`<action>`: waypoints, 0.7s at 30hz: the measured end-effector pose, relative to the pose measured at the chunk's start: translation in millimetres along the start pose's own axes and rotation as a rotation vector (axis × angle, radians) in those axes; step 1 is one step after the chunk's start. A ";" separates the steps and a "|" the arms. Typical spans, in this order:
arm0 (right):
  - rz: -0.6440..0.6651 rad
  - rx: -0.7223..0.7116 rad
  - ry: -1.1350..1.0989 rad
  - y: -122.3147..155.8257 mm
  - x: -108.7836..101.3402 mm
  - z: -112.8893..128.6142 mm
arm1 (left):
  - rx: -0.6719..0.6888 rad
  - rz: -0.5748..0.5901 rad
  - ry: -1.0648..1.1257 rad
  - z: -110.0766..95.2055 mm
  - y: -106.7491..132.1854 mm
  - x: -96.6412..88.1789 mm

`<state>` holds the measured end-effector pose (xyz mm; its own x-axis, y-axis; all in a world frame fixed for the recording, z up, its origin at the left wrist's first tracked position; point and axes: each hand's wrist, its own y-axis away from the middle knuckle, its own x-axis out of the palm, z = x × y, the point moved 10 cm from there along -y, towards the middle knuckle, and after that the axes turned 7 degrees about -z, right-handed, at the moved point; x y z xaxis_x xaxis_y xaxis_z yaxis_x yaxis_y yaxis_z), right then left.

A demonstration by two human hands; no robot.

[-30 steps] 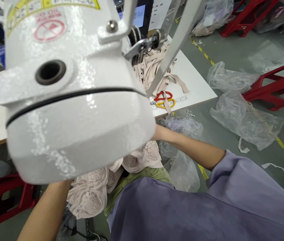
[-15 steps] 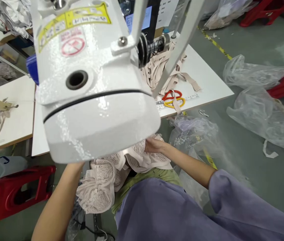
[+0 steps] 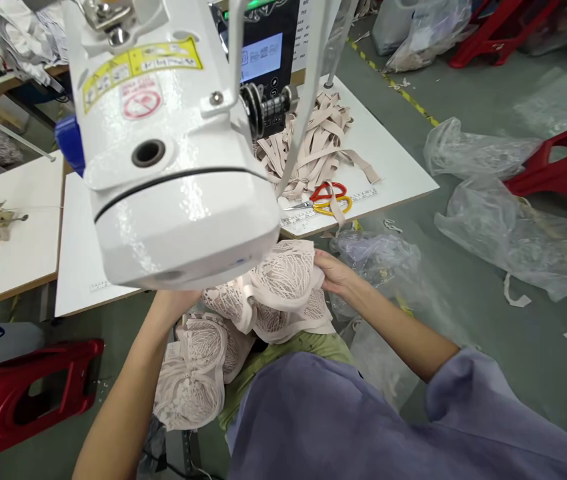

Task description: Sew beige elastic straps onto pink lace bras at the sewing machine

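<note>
A pale pink lace bra [image 3: 286, 273] is spread below the front of the white sewing machine head [image 3: 188, 227]. My right hand [image 3: 332, 272] pinches its right edge between thumb and fingers. At the bra's left end is my left hand [image 3: 181, 303], its fingers hidden behind the machine head, so whether it grips the lace does not show. More lace bras [image 3: 191, 380] of the same colour lie in a heap on my lap, over a green cloth [image 3: 308, 350].
On the white table [image 3: 393, 167] lie a pile of beige elastic strips [image 3: 313, 147] and thread scissors [image 3: 323, 200] with red and yellow handles. Behind the machine stands a control screen [image 3: 262, 57]. Red stools [image 3: 38, 393] and clear plastic bags [image 3: 518, 233] are on the floor.
The bra has come up and opened out, showing more of its cup. My right hand has shifted right to its edge. The view has swung, so the table and machine sit further left.
</note>
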<state>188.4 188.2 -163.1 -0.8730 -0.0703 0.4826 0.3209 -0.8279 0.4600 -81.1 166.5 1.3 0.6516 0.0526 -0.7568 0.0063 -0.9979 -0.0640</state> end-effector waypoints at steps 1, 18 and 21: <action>-0.026 -0.024 0.001 4.9 -5.5 10.2 | 0.006 0.019 -0.028 0.1 3.4 1.3; 0.597 -0.378 0.783 113.4 157.6 49.7 | 0.048 0.110 0.096 -76.1 92.5 54.8; 0.388 -0.429 0.921 83.6 145.2 57.5 | -0.168 -0.034 0.206 -37.0 76.0 36.4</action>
<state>109.5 140.7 -11.8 -0.7370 -0.6115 -0.2879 0.6357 -0.7718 0.0120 -28.9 91.2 -7.1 0.7896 0.0948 -0.6062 0.1457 -0.9887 0.0351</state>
